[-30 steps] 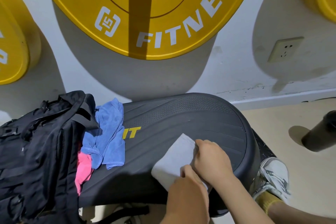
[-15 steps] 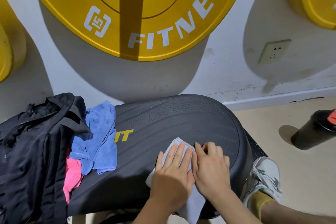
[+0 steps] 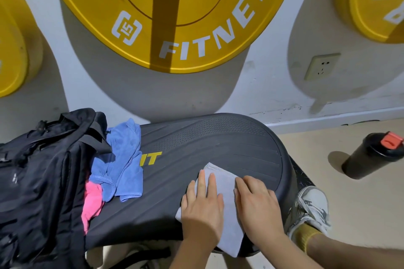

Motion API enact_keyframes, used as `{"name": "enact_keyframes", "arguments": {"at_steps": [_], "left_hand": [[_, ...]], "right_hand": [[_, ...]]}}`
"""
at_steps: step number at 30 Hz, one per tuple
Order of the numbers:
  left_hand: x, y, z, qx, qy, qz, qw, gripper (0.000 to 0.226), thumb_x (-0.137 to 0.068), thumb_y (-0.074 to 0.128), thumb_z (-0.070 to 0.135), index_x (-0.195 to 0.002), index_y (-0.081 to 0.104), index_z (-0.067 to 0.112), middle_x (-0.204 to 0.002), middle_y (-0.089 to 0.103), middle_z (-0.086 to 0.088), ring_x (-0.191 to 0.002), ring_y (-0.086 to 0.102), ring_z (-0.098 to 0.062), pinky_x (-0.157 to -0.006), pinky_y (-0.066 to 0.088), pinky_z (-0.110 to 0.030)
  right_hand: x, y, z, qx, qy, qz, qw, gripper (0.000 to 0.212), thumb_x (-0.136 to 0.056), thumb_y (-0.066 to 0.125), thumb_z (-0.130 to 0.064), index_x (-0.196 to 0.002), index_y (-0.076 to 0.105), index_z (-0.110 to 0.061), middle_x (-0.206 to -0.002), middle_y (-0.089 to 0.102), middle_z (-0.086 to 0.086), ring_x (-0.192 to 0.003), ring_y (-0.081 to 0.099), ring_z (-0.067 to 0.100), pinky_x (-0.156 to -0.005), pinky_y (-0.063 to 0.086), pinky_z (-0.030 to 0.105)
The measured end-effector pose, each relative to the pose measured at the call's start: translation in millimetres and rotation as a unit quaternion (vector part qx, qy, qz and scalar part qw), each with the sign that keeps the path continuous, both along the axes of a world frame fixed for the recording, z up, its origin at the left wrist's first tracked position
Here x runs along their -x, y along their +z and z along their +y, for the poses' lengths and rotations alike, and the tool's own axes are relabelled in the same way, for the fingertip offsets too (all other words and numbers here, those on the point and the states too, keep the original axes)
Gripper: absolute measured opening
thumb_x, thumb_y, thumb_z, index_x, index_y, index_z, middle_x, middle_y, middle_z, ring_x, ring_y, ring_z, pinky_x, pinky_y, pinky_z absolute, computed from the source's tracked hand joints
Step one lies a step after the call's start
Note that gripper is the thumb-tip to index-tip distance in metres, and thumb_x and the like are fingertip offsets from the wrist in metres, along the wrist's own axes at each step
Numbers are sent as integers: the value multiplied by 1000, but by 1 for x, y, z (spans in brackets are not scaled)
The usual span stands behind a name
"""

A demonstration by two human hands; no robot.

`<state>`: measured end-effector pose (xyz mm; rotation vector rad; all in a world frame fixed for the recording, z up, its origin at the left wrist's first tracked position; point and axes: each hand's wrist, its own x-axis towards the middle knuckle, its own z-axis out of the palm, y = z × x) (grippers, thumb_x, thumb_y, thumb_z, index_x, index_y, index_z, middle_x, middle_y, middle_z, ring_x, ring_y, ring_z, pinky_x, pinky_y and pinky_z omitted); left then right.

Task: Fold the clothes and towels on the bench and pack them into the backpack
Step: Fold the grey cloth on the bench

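A light grey towel, folded into a narrow strip, lies on the near right part of the black bench; its near end hangs over the bench's front edge. My left hand presses flat on the towel's left side. Beside it my right hand rests flat on the towel's right side. A crumpled blue towel and a pink cloth lie at the bench's left, against the black backpack.
A black shaker bottle with a red cap stands on the floor to the right. My white shoe is beside the bench's right end. Yellow weight plates hang on the wall behind, and a wall socket is at the right.
My left hand came up from the near edge and laid itself flat on the grey towel, then slid slightly left. The right hand went from gripping the towel's edge to pressing flat.
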<state>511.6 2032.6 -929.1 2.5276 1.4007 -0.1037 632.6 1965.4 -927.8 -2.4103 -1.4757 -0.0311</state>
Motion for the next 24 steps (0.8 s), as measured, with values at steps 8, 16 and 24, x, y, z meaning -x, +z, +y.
{"name": "enact_keyframes", "arguments": {"at_steps": [8,16,24], "left_hand": [[0,28,12,65,112,-106,986,63,-89,42,7,-144,25,34,-141,32,0,-122,36,-23,-98,39,-36],[-9,41,27,194,204,-127,951,53,-76,39,9,-125,41,27,-122,46,-1,-122,39,-27,-99,35,-41],[-4,27,19,124,159,-159,966,52,-84,43,5,-127,33,31,-130,38,10,-124,31,-18,-98,31,-38]], "right_hand": [[-13,27,1,146,83,48,985,39,-92,49,-47,-121,48,-21,-118,50,-5,-116,47,21,-82,44,36],[-27,44,28,209,20,201,957,63,-76,73,-43,-127,41,-23,-124,50,0,-118,46,24,-93,45,37],[-34,54,55,345,36,225,911,47,-68,72,-38,-107,56,-16,-104,45,2,-107,51,25,-79,47,30]]}}
